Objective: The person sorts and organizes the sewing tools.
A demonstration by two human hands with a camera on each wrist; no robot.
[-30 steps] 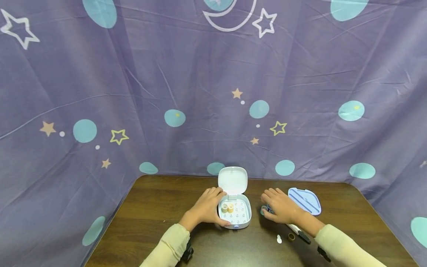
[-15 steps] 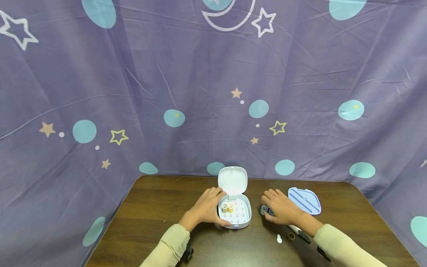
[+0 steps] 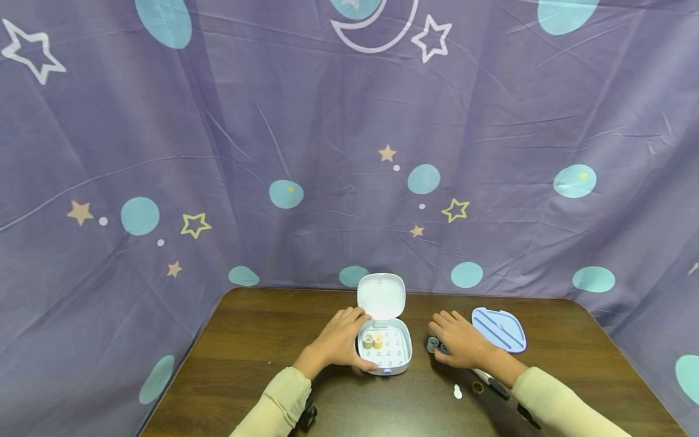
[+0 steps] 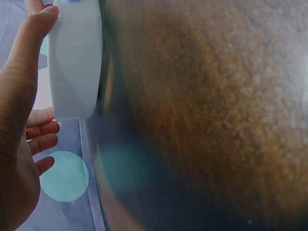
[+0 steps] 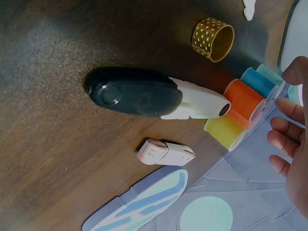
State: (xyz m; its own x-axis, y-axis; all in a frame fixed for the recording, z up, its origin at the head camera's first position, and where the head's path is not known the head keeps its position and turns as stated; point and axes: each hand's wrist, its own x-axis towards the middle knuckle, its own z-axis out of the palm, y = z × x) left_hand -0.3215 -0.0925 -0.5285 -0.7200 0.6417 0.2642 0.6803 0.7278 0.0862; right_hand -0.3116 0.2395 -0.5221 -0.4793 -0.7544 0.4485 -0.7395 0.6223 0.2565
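Note:
My left hand grips the left side of a white sewing box, thumb at the front and fingers toward the back. The box's lid stands up; two spools, one greyish and one tan, sit on pegs inside. Over on the right, my right hand lies over a group of thread spools, fingers relaxed and spread from the thumb. Its thumb and fingertips are right at the mint spool. Beside that are blue, orange and yellow spools, partly hidden in the head view.
Close to the right wrist lies a white tool with a black cap, plus a dotted gold thimble and a rolled measuring tape. A small white piece rests nearer the front. Behind the right hand is a lilac tray.
The spools under the right hand have shifted slightly, with the blue ones now less visible behind the fingers. The left hand and the box have stayed in place.

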